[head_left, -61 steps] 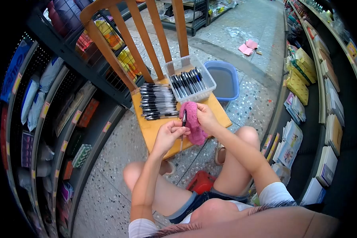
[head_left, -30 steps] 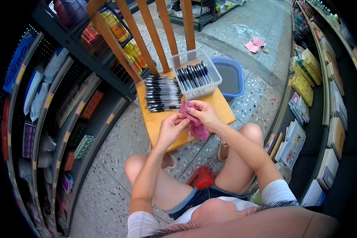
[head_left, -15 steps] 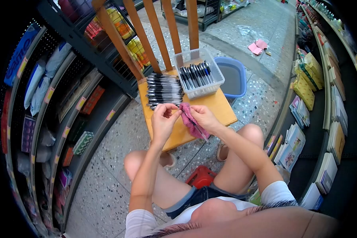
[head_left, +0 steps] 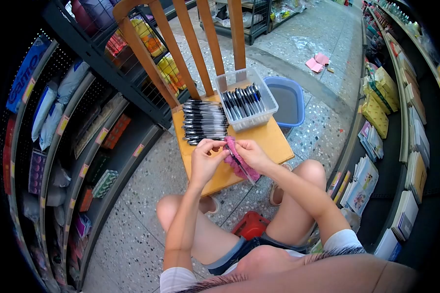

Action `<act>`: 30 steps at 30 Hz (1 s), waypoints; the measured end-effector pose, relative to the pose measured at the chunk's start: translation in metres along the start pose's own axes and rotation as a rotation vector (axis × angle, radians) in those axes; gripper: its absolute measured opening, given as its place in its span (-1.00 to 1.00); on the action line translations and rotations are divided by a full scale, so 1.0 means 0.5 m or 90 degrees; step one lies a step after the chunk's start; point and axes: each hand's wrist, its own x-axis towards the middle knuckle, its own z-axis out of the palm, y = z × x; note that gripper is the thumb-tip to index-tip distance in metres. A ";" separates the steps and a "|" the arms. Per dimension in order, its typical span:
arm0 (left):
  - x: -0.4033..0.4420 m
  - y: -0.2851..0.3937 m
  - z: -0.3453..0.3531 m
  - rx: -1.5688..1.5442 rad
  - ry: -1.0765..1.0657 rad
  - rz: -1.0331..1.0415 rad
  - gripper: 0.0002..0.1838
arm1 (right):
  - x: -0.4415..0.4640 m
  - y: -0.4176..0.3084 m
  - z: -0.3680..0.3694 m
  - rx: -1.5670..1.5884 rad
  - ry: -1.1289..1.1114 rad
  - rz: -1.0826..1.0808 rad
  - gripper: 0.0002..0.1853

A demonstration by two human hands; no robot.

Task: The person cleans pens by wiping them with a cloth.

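Over the front of a wooden chair seat [head_left: 274,146], my right hand [head_left: 252,155] is closed on a crumpled pink cloth [head_left: 235,167]. A slim pen [head_left: 248,175] with a clear barrel lies along the cloth, slanting down to the right. My left hand [head_left: 208,158] pinches at the pen's upper end with thumb and forefinger; the fingertips partly hide the contact. Just beyond my left hand, a stack of black-and-clear pens [head_left: 205,121] lies on the seat. Beside it, a clear plastic box [head_left: 252,119] holds several more pens [head_left: 242,101].
A blue bin [head_left: 302,105] stands behind the seat's right side. A red stool [head_left: 250,225] shows between my legs. Shelves of packages [head_left: 117,176] and notebooks [head_left: 362,183] curve along both sides. Pink paper [head_left: 318,62] lies on the floor.
The view has shifted slightly, so the chair and my hands appear lower. The dark part of the pen shows more clearly against the cloth; both hands keep nearly the same grip.
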 end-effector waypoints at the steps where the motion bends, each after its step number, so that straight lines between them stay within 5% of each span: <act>1: 0.002 0.001 -0.003 -0.001 -0.002 -0.001 -0.74 | 0.003 0.002 -0.002 0.010 -0.006 0.007 -0.69; 19: 0.006 -0.034 -0.025 -0.029 -0.136 0.019 -0.77 | -0.013 -0.008 -0.002 0.030 -0.073 0.051 -0.73; 25: 0.009 -0.034 -0.037 -0.293 -0.157 -0.135 -0.80 | -0.004 -0.002 -0.005 -0.005 -0.100 0.030 -0.76; 30: 0.012 -0.035 -0.036 -0.381 -0.154 -0.140 -0.76 | -0.003 -0.006 -0.002 -0.012 -0.112 0.018 -0.77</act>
